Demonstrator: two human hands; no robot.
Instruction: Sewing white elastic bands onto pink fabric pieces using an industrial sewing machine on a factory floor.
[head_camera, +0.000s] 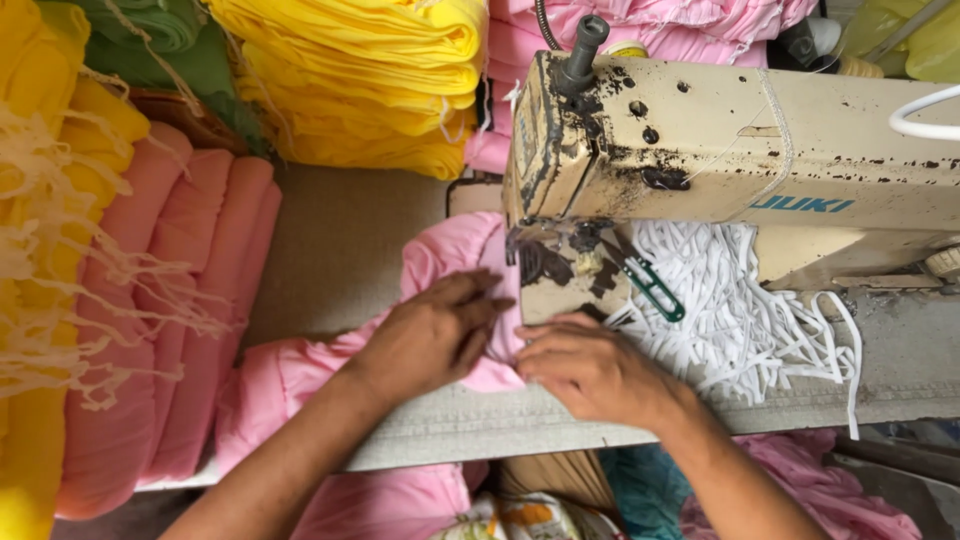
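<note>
We had left hand (432, 335) and right hand (590, 368) fingers flat, pressing soft pink cloth (455, 262) toward the worn cream sewing machine (700, 140) needle just beyond our fingertips; next, steady feeding.

The sewing machine (700, 140) is cream with black grime and chipped patches, and a blue mark on its arm. Plain pink cloth (455, 262) lies under both hands, beside a tangle of white elastic strips (745, 320) and green-handled thread snips (655, 290). Around them sit folded yellow fabric (360, 80), salmon-pink rolls (170, 300), green cloth (170, 40), and pale yellow fringe (50, 250) on the grey-beige table (340, 240).
</note>
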